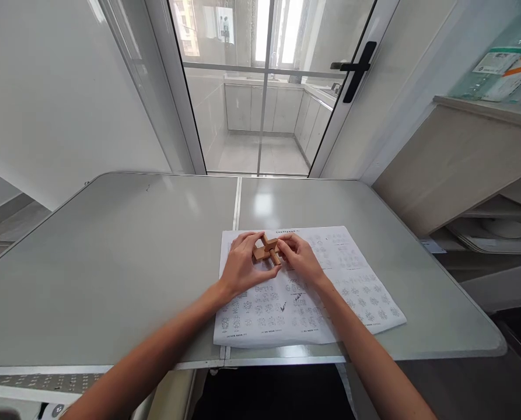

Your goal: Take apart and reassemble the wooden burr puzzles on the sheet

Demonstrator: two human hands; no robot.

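A small wooden interlocking puzzle [268, 249], made of crossed light-brown bars, sits between both hands over a printed instruction sheet [330, 291]. My left hand [241, 263] curls round its left side, fingers closed on the bars. Gripping the right side is my right hand [299, 258], fingers pinched on a bar. The sheet lies flat on the grey folding table [111, 274] and carries rows of small diagrams. Parts of the puzzle are hidden behind my fingers.
The table has a centre seam [236, 204] and rounded edges. Behind it is a glass sliding door [264, 87] with a black handle [355, 69]. A beige shelving unit [470, 163] with stacked items stands at the right.
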